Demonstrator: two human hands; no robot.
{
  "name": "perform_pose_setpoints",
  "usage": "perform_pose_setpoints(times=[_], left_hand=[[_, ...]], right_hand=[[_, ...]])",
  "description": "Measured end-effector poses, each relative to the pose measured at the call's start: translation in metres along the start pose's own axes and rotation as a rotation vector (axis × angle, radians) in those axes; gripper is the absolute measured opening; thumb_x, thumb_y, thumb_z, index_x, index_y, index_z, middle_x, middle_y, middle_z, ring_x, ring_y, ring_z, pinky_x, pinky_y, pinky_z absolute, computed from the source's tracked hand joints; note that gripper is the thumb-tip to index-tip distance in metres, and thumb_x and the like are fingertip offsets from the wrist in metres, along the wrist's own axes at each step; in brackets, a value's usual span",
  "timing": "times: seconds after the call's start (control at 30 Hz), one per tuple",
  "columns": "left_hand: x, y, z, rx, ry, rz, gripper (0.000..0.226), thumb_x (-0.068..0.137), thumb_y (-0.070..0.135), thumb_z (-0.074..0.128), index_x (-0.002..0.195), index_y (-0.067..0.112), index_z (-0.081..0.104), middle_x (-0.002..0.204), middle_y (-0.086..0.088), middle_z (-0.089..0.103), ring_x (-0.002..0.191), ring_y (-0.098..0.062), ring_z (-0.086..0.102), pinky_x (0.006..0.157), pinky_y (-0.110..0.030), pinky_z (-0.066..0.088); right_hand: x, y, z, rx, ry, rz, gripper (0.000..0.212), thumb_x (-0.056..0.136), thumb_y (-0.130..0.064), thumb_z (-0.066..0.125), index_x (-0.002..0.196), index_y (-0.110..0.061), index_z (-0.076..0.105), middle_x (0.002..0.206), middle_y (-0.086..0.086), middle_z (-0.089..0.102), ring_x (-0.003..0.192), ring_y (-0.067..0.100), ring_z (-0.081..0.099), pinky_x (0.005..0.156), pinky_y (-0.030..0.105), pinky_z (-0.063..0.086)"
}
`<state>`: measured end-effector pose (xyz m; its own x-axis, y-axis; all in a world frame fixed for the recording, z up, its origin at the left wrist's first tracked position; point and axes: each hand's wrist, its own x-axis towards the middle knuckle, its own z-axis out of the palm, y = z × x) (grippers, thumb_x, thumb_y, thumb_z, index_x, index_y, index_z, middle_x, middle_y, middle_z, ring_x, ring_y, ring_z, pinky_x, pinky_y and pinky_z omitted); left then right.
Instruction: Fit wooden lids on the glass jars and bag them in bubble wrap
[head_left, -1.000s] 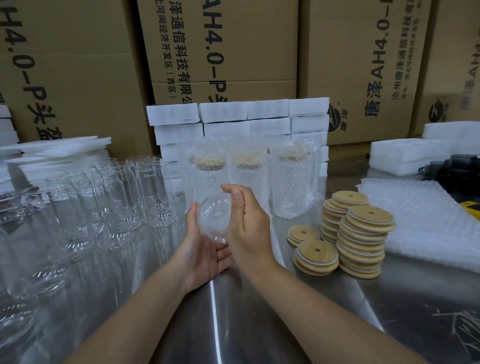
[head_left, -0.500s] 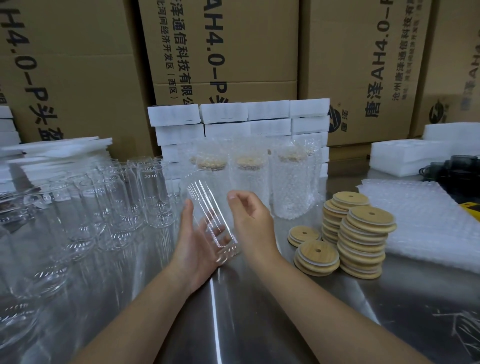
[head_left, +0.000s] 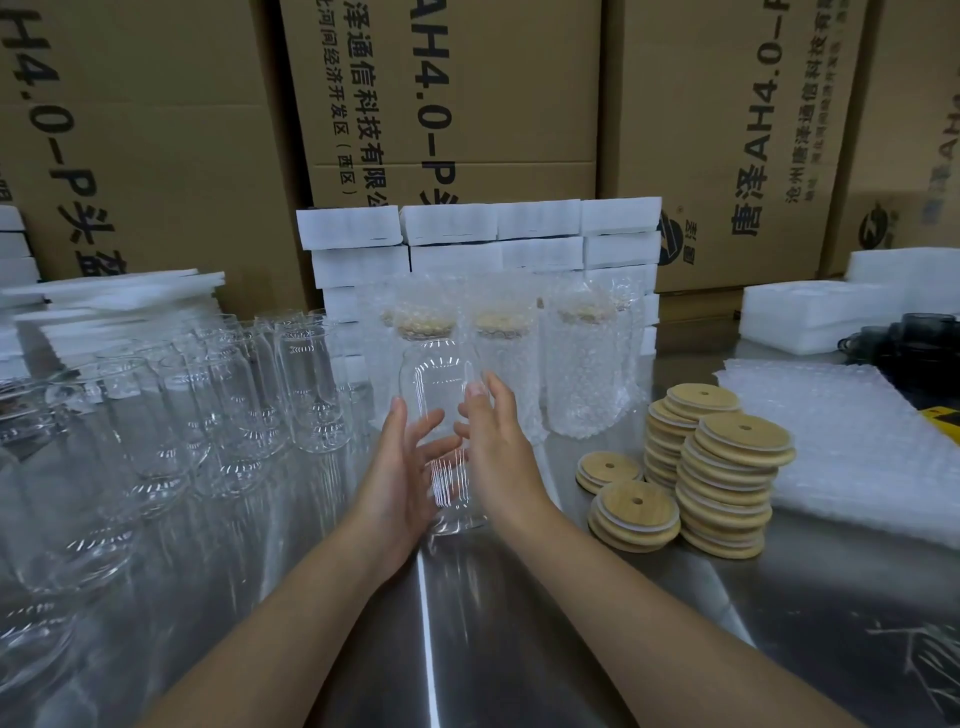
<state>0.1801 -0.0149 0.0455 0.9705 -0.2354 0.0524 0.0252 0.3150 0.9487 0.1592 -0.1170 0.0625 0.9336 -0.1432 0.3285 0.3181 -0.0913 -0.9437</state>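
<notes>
Held a lidless clear glass jar (head_left: 439, 379) between straight fingers (head_left: 488, 395) of left hand (head_left: 400, 478) and right hand (head_left: 501, 457), with three bubble-wrapped jars (head_left: 587, 374) done, many bare jars (head_left: 311, 389) left.

Your steel tabletop (head_left: 519, 649) carries empty jars (head_left: 228, 415) at your left and stacked lids (head_left: 727, 483) at your right. Bubble wrap (head_left: 841, 447) lies beyond the lids. Wrapped jars (head_left: 587, 374) stand at the back.

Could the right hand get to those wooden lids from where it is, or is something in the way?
Probably yes. The right hand rests open against the glass jar, and the wooden lids are stacked just to its right, with nothing standing between them. It need only leave the jar.
</notes>
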Motion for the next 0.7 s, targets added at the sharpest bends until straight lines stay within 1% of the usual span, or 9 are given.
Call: perform_pose_setpoints(times=[0.07,0.17,0.2,0.27,0.37,0.47,0.53,0.6,0.7], left_hand=[[-0.0023,-0.0005,0.0024,0.003,0.012,0.025,0.081,0.05,0.079,0.052,0.116,0.032,0.062,0.11,0.007,0.061,0.103,-0.006,0.062,0.072,-0.028,0.053],[-0.0054,-0.0036,0.0041,0.047,0.007,0.078,0.06,0.059,0.062,0.067,0.11,0.032,0.064,0.086,0.014,0.072,0.077,0.0,0.07,0.059,-0.023,0.054],[-0.0051,-0.005,0.0033,0.063,0.013,0.098,0.063,0.062,0.057,0.074,0.117,0.028,0.063,0.087,0.016,0.074,0.076,0.002,0.07,0.063,-0.022,0.054],[-0.0048,-0.0055,0.0026,0.093,0.044,0.125,0.085,0.062,0.055,0.083,0.134,0.021,0.055,0.107,0.011,0.072,0.09,0.001,0.069,0.081,-0.025,0.052],[-0.0036,-0.004,0.0016,0.125,0.101,0.156,0.113,0.049,0.061,0.08,0.145,0.015,0.042,0.13,-0.004,0.061,0.108,-0.013,0.065,0.1,-0.037,0.049],[-0.0037,-0.0038,0.0018,0.1,0.118,0.182,0.125,0.049,0.059,0.088,0.151,0.015,0.031,0.125,-0.007,0.064,0.107,-0.019,0.066,0.095,-0.035,0.051],[-0.004,-0.0034,0.0022,0.081,0.111,0.188,0.114,0.057,0.057,0.083,0.149,0.012,0.033,0.115,-0.008,0.069,0.105,-0.023,0.067,0.089,-0.034,0.051],[-0.0043,-0.0024,0.0016,0.065,0.098,0.178,0.094,0.066,0.055,0.076,0.141,0.01,0.043,0.11,-0.01,0.071,0.099,-0.022,0.069,0.088,-0.035,0.051],[-0.0004,-0.0018,0.0005,0.016,0.064,0.164,0.058,0.067,0.052,0.065,0.114,0.019,0.057,0.109,-0.016,0.071,0.086,-0.021,0.07,0.083,-0.033,0.053]], right_hand=[[0.0016,0.0007,-0.0006,0.013,0.018,0.017,0.049,0.098,-0.054,0.031,0.143,-0.033,0.032,0.131,-0.005,0.054,0.117,0.017,0.056,0.104,0.039,0.041],[0.0007,0.0005,-0.0006,0.02,0.023,0.028,0.05,0.099,-0.054,0.03,0.141,-0.029,0.034,0.138,0.001,0.051,0.114,0.016,0.057,0.105,0.043,0.042],[-0.0001,0.0004,-0.0003,0.017,0.021,0.029,0.05,0.099,-0.054,0.03,0.142,-0.029,0.034,0.139,0.001,0.05,0.118,0.017,0.055,0.106,0.043,0.041],[-0.0019,0.0001,0.0006,0.007,0.018,0.026,0.051,0.098,-0.054,0.03,0.142,-0.029,0.033,0.141,0.001,0.049,0.125,0.019,0.051,0.108,0.042,0.039],[-0.0028,-0.0004,0.0003,-0.058,0.051,-0.004,0.053,0.098,-0.055,0.029,0.143,-0.029,0.031,0.135,-0.005,0.051,0.119,0.017,0.054,0.105,0.038,0.039],[-0.0024,-0.0006,-0.0017,-0.101,0.087,-0.022,0.055,0.095,-0.059,0.029,0.143,-0.03,0.03,0.122,-0.009,0.052,0.111,0.014,0.057,0.101,0.035,0.041],[-0.0003,0.0002,-0.0024,-0.089,0.1,-0.004,0.056,0.095,-0.061,0.029,0.141,-0.029,0.033,0.122,-0.004,0.057,0.112,0.016,0.057,0.102,0.038,0.041],[0.0012,0.0001,-0.0022,-0.068,0.103,0.025,0.056,0.095,-0.061,0.029,0.14,-0.028,0.036,0.125,0.001,0.059,0.115,0.019,0.056,0.104,0.042,0.04],[0.004,-0.0012,-0.0016,0.021,0.101,0.085,0.053,0.096,-0.058,0.031,0.137,-0.025,0.039,0.128,0.006,0.058,0.118,0.022,0.055,0.105,0.044,0.04]])
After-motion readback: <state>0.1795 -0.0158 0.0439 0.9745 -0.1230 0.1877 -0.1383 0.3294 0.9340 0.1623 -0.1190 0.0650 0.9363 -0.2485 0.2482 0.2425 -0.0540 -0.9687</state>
